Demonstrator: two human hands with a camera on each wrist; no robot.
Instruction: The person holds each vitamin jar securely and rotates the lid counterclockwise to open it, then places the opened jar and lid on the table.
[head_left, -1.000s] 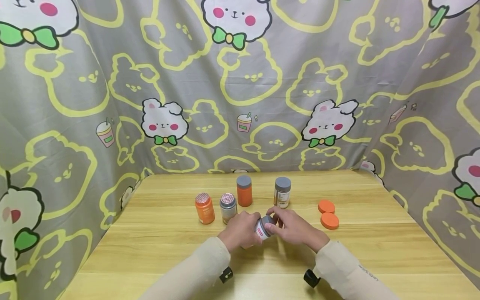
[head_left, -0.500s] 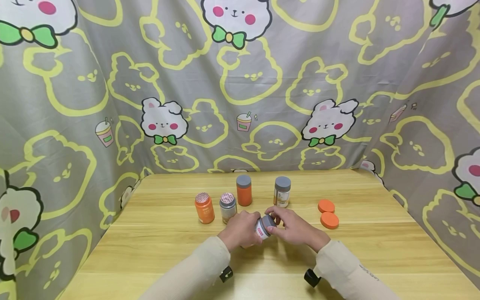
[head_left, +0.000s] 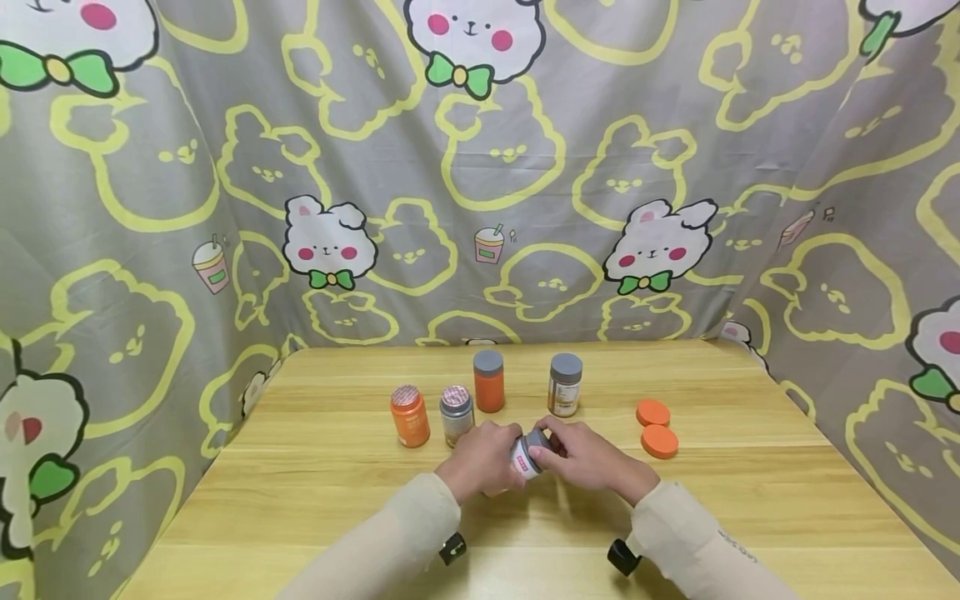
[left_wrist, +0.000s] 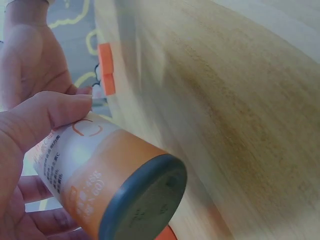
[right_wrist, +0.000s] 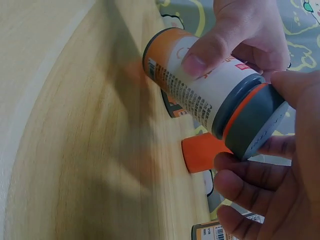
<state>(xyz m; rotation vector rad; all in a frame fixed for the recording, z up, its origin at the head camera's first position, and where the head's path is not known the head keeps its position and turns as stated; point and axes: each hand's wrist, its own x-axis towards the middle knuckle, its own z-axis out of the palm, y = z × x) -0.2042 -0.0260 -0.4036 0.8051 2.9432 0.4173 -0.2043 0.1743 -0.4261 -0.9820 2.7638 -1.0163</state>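
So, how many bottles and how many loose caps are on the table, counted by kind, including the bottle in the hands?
Bottles with grey cap: 3, namely the orange one, the pale one and the held bottle.
Bottles without cap, foil seal showing: 2.
Loose orange caps: 2.
Total: 7.

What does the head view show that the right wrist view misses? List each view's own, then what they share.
Head view only: two foil-sealed bottles, two capped bottles standing on the table, and two loose orange lids.
Right wrist view only: the orange band under the grey cap, and the label's small print.
Both: left hand gripping the held bottle, right hand on its cap.
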